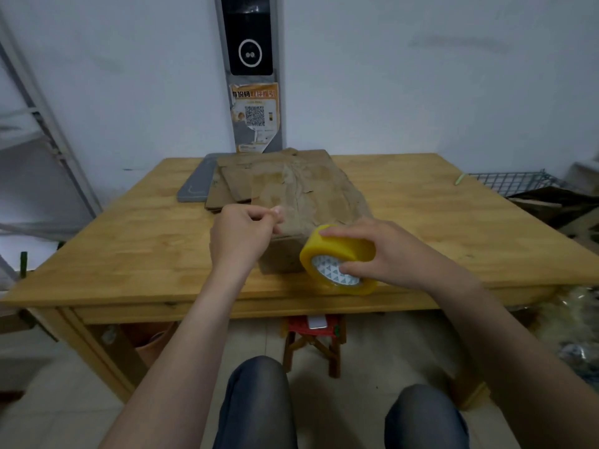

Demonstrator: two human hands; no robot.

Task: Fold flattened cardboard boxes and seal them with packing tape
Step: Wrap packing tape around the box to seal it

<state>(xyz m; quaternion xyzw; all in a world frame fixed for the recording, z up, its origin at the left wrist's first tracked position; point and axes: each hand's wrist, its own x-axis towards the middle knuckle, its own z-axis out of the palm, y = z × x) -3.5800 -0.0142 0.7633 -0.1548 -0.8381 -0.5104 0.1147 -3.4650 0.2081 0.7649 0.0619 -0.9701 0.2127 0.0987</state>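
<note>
A folded cardboard box (301, 202) with a crumpled, worn top stands near the front of the wooden table (129, 241). My right hand (385, 251) grips a yellow roll of packing tape (337, 259) against the box's front right corner, thumb in the roll's core. My left hand (243, 231) hovers at the box's left front edge with its fingers curled and thumb and forefinger pinched together; whether it pinches the tape end I cannot tell. More flattened cardboard (227, 186) lies behind the box.
A grey flat panel (194, 186) lies at the table's back left under the cardboard. A wire rack (515, 183) and clutter sit to the right, a metal shelf frame (42, 124) to the left. A red stool (312, 338) stands under the table by my knees.
</note>
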